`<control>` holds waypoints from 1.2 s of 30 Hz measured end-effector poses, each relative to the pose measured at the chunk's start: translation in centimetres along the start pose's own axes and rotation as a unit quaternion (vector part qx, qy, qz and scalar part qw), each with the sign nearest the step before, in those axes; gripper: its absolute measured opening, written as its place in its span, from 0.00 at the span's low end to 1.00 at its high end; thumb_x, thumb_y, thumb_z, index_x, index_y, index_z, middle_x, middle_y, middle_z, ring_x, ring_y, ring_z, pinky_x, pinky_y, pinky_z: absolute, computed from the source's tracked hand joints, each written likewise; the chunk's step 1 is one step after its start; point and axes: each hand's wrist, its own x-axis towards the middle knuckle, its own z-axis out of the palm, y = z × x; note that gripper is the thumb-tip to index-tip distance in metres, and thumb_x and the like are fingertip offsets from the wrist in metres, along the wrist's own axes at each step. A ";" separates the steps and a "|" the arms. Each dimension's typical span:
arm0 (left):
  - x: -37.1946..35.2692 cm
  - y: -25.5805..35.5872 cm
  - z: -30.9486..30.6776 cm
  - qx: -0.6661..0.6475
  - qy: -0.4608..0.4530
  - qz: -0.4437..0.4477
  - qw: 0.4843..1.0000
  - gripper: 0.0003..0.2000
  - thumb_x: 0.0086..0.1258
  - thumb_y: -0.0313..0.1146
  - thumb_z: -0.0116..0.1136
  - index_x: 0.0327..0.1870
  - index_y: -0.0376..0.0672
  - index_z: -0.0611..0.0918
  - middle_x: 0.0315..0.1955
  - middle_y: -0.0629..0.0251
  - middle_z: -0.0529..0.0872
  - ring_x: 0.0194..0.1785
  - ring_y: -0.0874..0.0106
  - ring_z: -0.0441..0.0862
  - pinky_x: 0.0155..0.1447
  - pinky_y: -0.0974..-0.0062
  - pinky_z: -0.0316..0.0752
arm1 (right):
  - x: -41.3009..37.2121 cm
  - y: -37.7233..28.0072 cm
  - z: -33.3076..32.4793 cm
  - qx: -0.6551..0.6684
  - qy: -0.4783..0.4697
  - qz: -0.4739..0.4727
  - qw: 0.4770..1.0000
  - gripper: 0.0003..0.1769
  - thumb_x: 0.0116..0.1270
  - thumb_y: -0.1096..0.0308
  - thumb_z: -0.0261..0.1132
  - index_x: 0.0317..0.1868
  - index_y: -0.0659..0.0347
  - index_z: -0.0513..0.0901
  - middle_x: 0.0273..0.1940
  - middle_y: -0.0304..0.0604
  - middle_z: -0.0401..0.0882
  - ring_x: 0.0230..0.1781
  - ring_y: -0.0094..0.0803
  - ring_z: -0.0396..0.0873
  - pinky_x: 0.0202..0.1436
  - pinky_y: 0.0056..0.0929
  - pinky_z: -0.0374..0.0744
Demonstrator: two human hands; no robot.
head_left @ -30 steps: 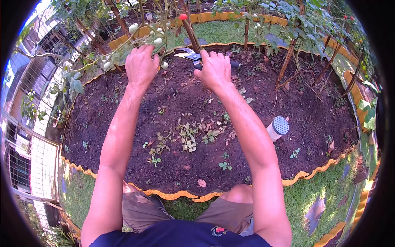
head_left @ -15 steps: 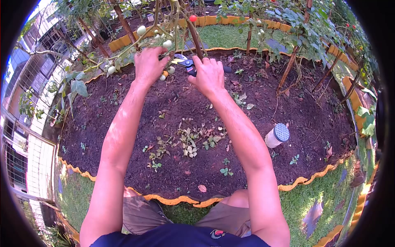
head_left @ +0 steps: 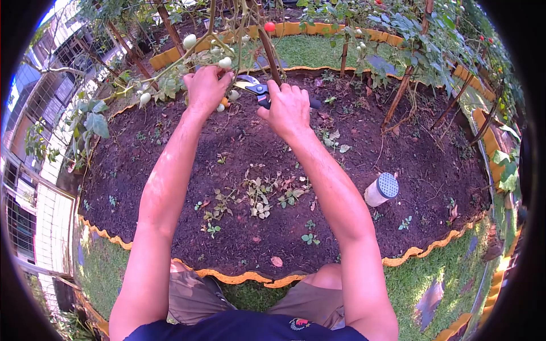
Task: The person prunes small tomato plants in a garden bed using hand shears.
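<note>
Two hands work at the frame's top: our left hand (head_left: pixel 206 88) clamps a tomato stem (head_left: pixel 219 67), our right hand (head_left: pixel 289 108) grips pruning shears (head_left: pixel 256 88).

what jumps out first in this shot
Two bare arms reach up the middle: the right hand grips pruners beside the left hand, which clasps a stem of pale tomatoes. One red tomato glows at top centre, and a white jar sits on the dark soil at right.
</note>
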 end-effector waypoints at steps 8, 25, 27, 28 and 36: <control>0.1 -1.0 0.7 -0.051 -0.004 -0.018 0.999 0.16 0.73 0.47 0.64 0.47 0.44 0.91 0.35 0.58 0.92 0.46 0.59 0.87 0.61 0.59 0.63 | -0.3 -0.2 -0.1 0.007 0.001 -0.003 1.000 0.34 0.53 0.51 0.79 0.58 0.59 0.81 0.45 0.50 0.87 0.49 0.45 0.84 0.54 0.46 0.76; -0.2 -0.4 0.5 -0.078 0.004 -0.016 0.997 0.16 0.73 0.45 0.64 0.49 0.43 0.91 0.35 0.59 0.92 0.45 0.60 0.87 0.61 0.60 0.62 | -1.0 -0.6 0.3 0.062 -0.009 0.025 0.998 0.32 0.54 0.53 0.79 0.56 0.59 0.81 0.40 0.50 0.87 0.44 0.47 0.88 0.51 0.47 0.79; -0.4 -0.6 0.5 -0.033 0.024 0.007 0.999 0.16 0.72 0.44 0.63 0.53 0.44 0.90 0.37 0.59 0.92 0.47 0.61 0.87 0.62 0.59 0.63 | -1.1 -0.4 0.3 0.057 0.000 0.036 0.998 0.32 0.54 0.53 0.79 0.56 0.59 0.81 0.40 0.50 0.87 0.45 0.48 0.87 0.53 0.48 0.79; -0.6 -0.8 0.5 0.008 0.041 0.025 0.999 0.17 0.72 0.44 0.63 0.55 0.45 0.89 0.38 0.60 0.92 0.48 0.62 0.87 0.62 0.58 0.63 | -1.3 -0.2 0.1 0.050 0.004 0.044 0.998 0.32 0.54 0.53 0.78 0.57 0.59 0.81 0.40 0.50 0.87 0.46 0.48 0.87 0.54 0.49 0.78; -1.4 -0.9 0.1 0.174 0.095 0.070 0.978 0.20 0.71 0.39 0.59 0.63 0.45 0.84 0.41 0.60 0.90 0.51 0.63 0.86 0.59 0.55 0.66 | -3.4 1.7 -0.7 0.139 -0.004 0.211 0.968 0.31 0.56 0.53 0.74 0.57 0.61 0.83 0.46 0.55 0.88 0.50 0.51 0.86 0.57 0.50 0.80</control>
